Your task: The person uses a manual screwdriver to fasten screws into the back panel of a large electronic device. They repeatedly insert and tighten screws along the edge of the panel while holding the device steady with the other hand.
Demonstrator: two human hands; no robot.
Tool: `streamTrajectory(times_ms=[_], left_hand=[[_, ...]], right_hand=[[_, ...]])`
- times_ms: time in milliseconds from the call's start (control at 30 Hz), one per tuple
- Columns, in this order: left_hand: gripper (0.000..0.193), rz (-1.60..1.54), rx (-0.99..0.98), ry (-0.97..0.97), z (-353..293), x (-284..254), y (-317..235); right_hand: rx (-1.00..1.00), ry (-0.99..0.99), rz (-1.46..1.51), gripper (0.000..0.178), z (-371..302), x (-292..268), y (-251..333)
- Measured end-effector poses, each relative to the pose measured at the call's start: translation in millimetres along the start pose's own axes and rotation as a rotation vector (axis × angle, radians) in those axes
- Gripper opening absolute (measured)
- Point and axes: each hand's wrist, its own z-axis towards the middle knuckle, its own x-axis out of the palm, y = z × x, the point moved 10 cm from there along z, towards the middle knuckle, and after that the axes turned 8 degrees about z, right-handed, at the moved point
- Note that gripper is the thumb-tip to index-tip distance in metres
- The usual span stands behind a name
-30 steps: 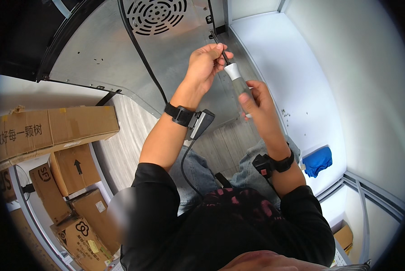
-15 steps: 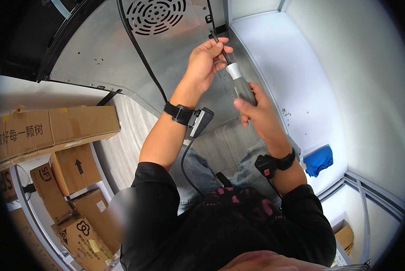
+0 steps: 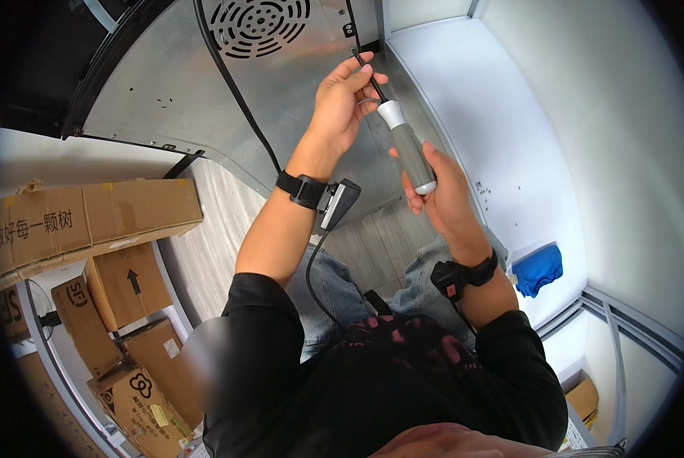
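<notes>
In the head view, our left hand [image 3: 342,103] pinches the dark shaft of the screwdriver [image 3: 412,156], its far end beside the metal panel's [image 3: 296,91] edge; our right hand [image 3: 450,197] loosely wraps its grey handle.

Grey plank-look floor [image 3: 216,244], pale wall [image 3: 624,168] — brightly lit, white shelf [image 3: 502,137] (metal-edged) at right

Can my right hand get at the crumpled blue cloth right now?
Probably yes: nothing visible blocks the crumpled blue cloth, though your right hand would first have to leave the grey-and-white screwdriver.
</notes>
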Motion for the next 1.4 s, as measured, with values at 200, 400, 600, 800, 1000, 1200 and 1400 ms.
streamTrajectory(times_ms=[200, 400, 600, 800, 1000, 1200, 1400], left_hand=[[0.025, 0.085, 0.037, -0.056, 3.3, -7.0, 3.1], [0.03, 0.118, 0.046, -0.078, 4.5, -7.4, 1.5], [0.029, 0.115, 0.048, -0.074, 5.7, -11.0, -2.1], [0.029, 0.096, 0.051, -0.06, 8.3, -13.7, 1.1], [0.029, 0.026, 0.041, -0.05, 6.5, -11.1, -2.1], [0.027, 0.092, 0.047, -0.09, 6.9, -13.4, -2.1], [0.029, 0.068, 0.05, -0.086, 9.5, -12.4, -1.1]], right_hand=[[-0.084, -0.151, -0.409, 0.051, 0.7, -10.4, -0.8], [-0.149, -0.221, -0.399, 0.05, 5.6, -26.4, -5.3], [-0.069, -0.15, -0.304, 0.035, 2.7, -19.6, -4.2], [0.009, -0.06, -0.123, 0.036, 2.8, -11.3, -11.0], [-0.017, -0.086, 0.029, 0.038, 3.2, -20.6, -12.4], [-0.162, -0.135, -0.44, 0.047, 0.6, -14.3, 0.5], [-0.139, -0.168, -0.118, 0.043, -0.4, -20.7, -0.9]])
